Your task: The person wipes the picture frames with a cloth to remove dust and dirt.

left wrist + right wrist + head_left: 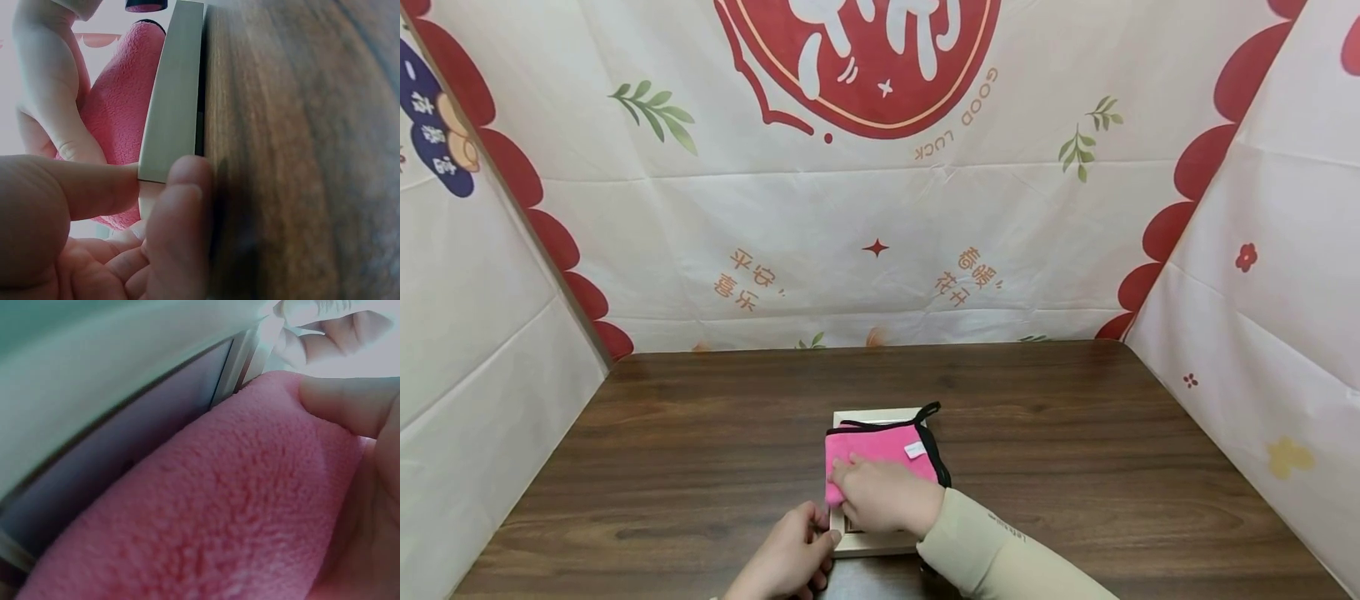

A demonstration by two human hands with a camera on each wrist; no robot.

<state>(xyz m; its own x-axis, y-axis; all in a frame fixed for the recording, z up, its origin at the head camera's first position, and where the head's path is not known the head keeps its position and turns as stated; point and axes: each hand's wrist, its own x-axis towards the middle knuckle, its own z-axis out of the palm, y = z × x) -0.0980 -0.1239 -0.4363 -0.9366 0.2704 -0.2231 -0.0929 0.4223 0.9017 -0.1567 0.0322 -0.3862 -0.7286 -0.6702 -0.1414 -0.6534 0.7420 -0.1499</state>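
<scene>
A pale rectangular picture frame lies on the table, partly covered by a folded pink cleaning cloth with black edging, a black loop and a small white label. My left hand grips the frame's near left corner; in the left wrist view its thumb and fingers pinch the light side of the frame. Over the frame, my right hand holds the fluffy cloth against it, thumb on the near edge of the fabric. The right wrist view shows a dark panel inside the frame's border, the rest hidden beneath the cloth.
The dark wood-grain table extends around the frame on both sides and behind. White printed fabric hangs along the back and both sides, with a red scalloped border.
</scene>
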